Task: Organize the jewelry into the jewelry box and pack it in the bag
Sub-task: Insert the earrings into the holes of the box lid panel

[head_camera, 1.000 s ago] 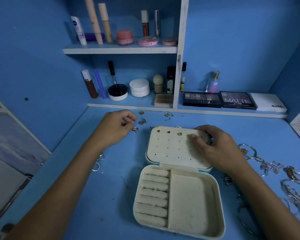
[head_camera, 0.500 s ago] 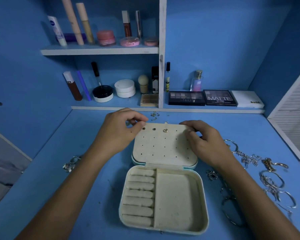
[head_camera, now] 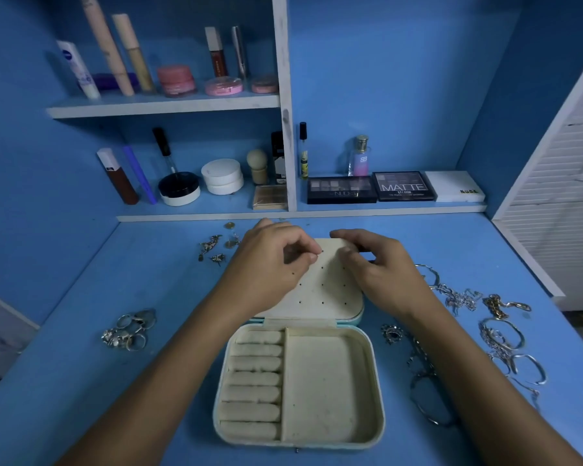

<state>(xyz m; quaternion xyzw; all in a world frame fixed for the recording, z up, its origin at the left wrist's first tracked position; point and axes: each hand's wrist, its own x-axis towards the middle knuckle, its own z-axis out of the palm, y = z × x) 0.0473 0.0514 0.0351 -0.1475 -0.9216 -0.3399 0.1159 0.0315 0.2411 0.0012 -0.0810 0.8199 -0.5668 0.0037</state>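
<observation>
The cream jewelry box (head_camera: 378, 391) lies open on the blue desk, with ring rolls (head_camera: 254, 378) on its left side and a bare compartment on its right. Its lid panel (head_camera: 320, 292), dotted with earring holes, lies flat behind it. My left hand (head_camera: 270, 264) hovers over the panel's upper left, thumb and forefinger pinched together at a hole. Whatever they pinch is too small to make out. My right hand (head_camera: 381, 267) curls over the lid's far right edge and holds it. No bag is in view.
Loose earrings (head_camera: 212, 248) lie left of the lid and a cluster of rings (head_camera: 132, 329) sits further left. Chains (head_camera: 458, 297) and bangles (head_camera: 500, 338) spread along the right. Shelves behind hold makeup palettes (head_camera: 340, 190), jars and tubes. A white louvred panel (head_camera: 559, 196) stands at the right.
My left hand left the loose earrings and moved right onto the lid panel, fingers pinched. My right hand shifted from lying on the lid to gripping its far edge. The camera moved.
</observation>
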